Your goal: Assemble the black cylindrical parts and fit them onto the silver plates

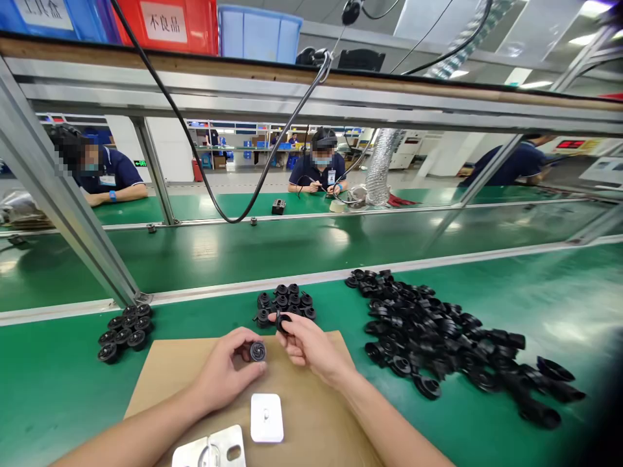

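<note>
My left hand (232,364) is closed around a round black part with curved vanes (257,351), its vaned face turned toward me. Just right of it, my right hand (311,347) pinches a black ring-shaped part (281,322) between thumb and fingers. Both hands are above a brown board (311,421) on the green bench. Below them on the board lies a white square block (267,418) with a small peg in its middle. At the bottom edge is a metal plate (219,447) with a slot, partly cut off.
A large heap of black plastic parts (438,331) spreads over the right side. Small black part groups stand behind my hands (287,301) and at left (125,331). A black cable (214,204) hangs from the overhead shelf (311,91). Several people sit beyond the frame.
</note>
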Motion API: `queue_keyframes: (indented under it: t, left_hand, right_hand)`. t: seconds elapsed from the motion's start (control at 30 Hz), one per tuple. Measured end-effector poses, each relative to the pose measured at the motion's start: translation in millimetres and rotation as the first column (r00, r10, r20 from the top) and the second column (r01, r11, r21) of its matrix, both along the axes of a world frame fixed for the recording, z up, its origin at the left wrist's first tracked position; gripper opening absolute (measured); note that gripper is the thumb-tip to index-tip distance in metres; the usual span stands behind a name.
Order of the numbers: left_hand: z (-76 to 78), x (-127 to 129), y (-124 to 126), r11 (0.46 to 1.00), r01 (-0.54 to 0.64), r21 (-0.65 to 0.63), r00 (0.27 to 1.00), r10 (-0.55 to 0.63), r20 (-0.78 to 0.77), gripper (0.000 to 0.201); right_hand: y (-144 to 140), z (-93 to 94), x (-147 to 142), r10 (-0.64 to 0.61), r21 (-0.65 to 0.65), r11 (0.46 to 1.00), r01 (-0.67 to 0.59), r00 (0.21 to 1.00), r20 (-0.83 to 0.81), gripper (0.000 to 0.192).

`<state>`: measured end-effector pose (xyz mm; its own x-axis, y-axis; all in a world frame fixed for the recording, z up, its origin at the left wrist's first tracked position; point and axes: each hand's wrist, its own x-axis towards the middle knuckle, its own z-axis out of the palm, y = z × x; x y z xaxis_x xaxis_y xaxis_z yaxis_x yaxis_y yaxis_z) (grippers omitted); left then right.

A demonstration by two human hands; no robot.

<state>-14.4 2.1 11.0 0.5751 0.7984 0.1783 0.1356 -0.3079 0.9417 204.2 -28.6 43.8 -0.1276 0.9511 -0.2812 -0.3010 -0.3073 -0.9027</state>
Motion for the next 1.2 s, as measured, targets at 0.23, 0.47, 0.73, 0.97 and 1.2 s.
queue_keyframes:
  t: [0.23,0.47,0.73,0.97,1.2]
  left_hand:
    - [1.8,-1,-2,1.000,-0.016,0.003,0.998,0.015,0.056,0.022]
    - [5.7,-1,-5,0.997,0.032,0.064,0.988,-0.042,0.149,0.029]
    - [0.3,-2,-3,0.999,-0.014,0.030,0.987,0.009,0.159,0.036]
    - [-1.4,-2,-1,0.995,-0.077,-0.071,0.979,0.089,0.183,0.032]
    - [-1.2,-2,3,0.996,-0.083,0.044,0.968,0.070,0.239,0.030]
  right_hand:
    - [-3,-1.2,-4,0.024,0.123,0.992,-0.029,0.999,0.042,0.054]
    - [-7,-7.1,-11,0.034,0.070,0.996,-0.052,0.972,0.234,0.066]
    - [-7,-8.4,-8,0.078,0.004,0.997,-0.079,0.995,0.065,0.071]
    - [-11,-6.3,-2,-0.084,0.317,0.948,-0.007,0.959,0.270,0.044]
    - [-17,-4.0,-10,-0.163,0.415,0.909,-0.024,0.897,0.411,0.035]
